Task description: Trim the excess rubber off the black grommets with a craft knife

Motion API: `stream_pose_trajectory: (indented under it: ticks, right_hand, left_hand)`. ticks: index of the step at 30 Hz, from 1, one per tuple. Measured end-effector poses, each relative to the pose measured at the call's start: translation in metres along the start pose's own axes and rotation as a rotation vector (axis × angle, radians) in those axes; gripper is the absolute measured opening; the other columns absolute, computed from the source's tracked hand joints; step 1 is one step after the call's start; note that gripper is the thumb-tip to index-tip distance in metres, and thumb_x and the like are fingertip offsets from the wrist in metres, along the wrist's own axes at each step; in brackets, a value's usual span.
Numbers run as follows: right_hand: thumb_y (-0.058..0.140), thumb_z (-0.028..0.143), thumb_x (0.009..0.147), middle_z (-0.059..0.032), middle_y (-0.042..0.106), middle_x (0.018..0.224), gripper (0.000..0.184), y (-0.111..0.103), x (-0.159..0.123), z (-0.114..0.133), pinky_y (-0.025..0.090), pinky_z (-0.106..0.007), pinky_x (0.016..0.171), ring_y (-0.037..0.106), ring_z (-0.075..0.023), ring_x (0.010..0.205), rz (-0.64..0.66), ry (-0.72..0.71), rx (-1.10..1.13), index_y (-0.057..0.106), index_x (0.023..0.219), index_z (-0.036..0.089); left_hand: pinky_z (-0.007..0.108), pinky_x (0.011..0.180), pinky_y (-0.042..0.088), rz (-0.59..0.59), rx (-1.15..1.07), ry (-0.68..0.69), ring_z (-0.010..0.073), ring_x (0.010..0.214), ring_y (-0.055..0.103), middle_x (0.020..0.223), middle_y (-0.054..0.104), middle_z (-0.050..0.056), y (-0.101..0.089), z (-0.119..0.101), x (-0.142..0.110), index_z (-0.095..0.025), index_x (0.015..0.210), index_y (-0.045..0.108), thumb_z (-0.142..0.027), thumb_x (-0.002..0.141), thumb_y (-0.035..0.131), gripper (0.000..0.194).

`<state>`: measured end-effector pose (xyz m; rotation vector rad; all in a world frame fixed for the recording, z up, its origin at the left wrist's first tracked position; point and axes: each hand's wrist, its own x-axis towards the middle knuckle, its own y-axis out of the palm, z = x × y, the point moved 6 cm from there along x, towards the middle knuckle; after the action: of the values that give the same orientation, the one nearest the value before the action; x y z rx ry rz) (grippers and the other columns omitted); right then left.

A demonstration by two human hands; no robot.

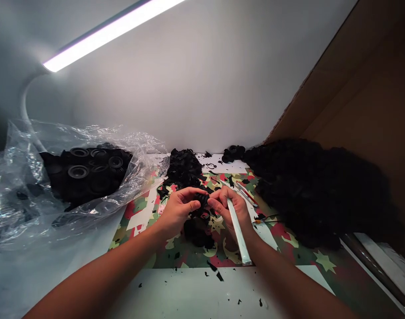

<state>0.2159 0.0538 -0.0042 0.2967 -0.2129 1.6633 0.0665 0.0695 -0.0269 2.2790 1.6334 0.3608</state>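
My left hand (179,211) is closed around a small ribbed black rubber part (201,199) near the middle of the mat. Between the thumb and bent fingers of my right hand (233,212) lies a long, flat white handle (238,232), pointing back toward my right forearm; its working end is hidden. The right fingertips meet the rubber part's right side. Just below both hands rests a clump of black rubber pieces (198,231). Beyond them is a heap of black scraps (185,165).
A clear plastic bag (145,153) holding black ribbed rings (79,172) lies left. A big dark pile (308,190) stands right, by a cardboard panel (364,88). Slim tools (247,195) lie on the patterned mat (129,226). A lit lamp (116,33) hangs above.
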Motion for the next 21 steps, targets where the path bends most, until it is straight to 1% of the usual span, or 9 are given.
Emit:
stream_pose_trajectory:
  ticks: [3,5,9,11,14,16,19,21]
  right_hand:
    - [0.072,0.028,0.085,0.0022,0.062,0.072,0.042,0.001,0.001,0.002,0.047,-0.027,0.065,0.057,-0.0138,0.067,-0.011,0.003,0.073,0.035,0.066,0.022]
    - [0.073,0.027,0.084,0.0031,0.062,0.07,0.043,0.002,0.0,0.004,0.047,-0.027,0.065,0.056,-0.013,0.065,-0.011,0.009,0.109,0.035,0.065,0.022]
    - [0.073,0.027,0.084,0.0034,0.062,0.07,0.043,0.003,0.0,0.004,0.047,-0.026,0.063,0.057,-0.0125,0.064,-0.001,0.009,0.12,0.035,0.065,0.022]
    - [0.071,0.029,0.087,0.0023,0.064,0.073,0.039,0.002,0.0,0.005,0.047,-0.027,0.064,0.058,-0.0133,0.066,0.017,-0.007,0.095,0.038,0.068,0.022]
    - [0.063,0.035,0.093,0.0007,0.065,0.08,0.028,-0.001,0.0,0.01,0.048,-0.029,0.068,0.059,-0.0139,0.07,0.007,-0.05,0.059,0.045,0.076,0.022]
    - [0.054,0.041,0.098,0.0006,0.063,0.081,0.024,-0.004,0.0,0.013,0.047,-0.029,0.069,0.057,-0.0137,0.069,-0.026,-0.068,0.026,0.049,0.083,0.022]
    - [0.041,0.048,0.102,0.0015,0.061,0.074,0.029,-0.004,0.0,0.015,0.046,-0.029,0.067,0.055,-0.0144,0.066,-0.042,-0.041,-0.009,0.051,0.093,0.023]
    - [0.036,0.053,0.102,0.0022,0.059,0.069,0.033,-0.003,-0.001,0.014,0.045,-0.029,0.064,0.053,-0.0147,0.063,-0.037,-0.012,-0.026,0.05,0.096,0.023]
  left_hand:
    - [0.023,0.068,0.05,0.011,-0.145,-0.061,0.0133,0.071,0.062,0.081,0.072,0.003,0.004,0.006,-0.001,-0.017,0.095,0.078,-0.032,0.065,0.089,0.035]
    - [0.023,0.067,0.049,0.025,-0.196,-0.07,0.013,0.07,0.062,0.08,0.071,0.004,0.006,0.007,-0.002,-0.016,0.095,0.078,-0.032,0.064,0.09,0.037]
    - [0.023,0.067,0.05,0.047,-0.218,-0.07,0.0135,0.071,0.063,0.081,0.072,0.004,0.007,0.007,-0.002,-0.015,0.097,0.078,-0.03,0.065,0.09,0.037]
    - [0.023,0.071,0.051,0.053,-0.225,-0.061,0.0139,0.075,0.066,0.085,0.073,0.005,0.005,0.004,-0.002,-0.016,0.1,0.077,-0.027,0.068,0.088,0.035]
    - [0.025,0.084,0.053,0.055,-0.277,-0.035,0.0159,0.088,0.069,0.097,0.075,0.007,0.002,-0.004,0.001,-0.018,0.109,0.074,-0.027,0.077,0.082,0.034]
    - [0.025,0.089,0.053,0.058,-0.323,-0.041,0.0166,0.091,0.071,0.102,0.076,0.01,0.0,-0.008,0.002,-0.017,0.113,0.073,-0.028,0.083,0.077,0.032]
    - [0.023,0.085,0.055,0.051,-0.377,-0.076,0.0155,0.086,0.073,0.103,0.076,0.011,0.0,-0.01,0.003,-0.015,0.112,0.072,-0.026,0.086,0.074,0.028]
    - [0.022,0.081,0.057,0.049,-0.398,-0.095,0.0148,0.082,0.073,0.101,0.077,0.011,0.001,-0.009,0.002,-0.014,0.111,0.072,-0.027,0.086,0.073,0.028]
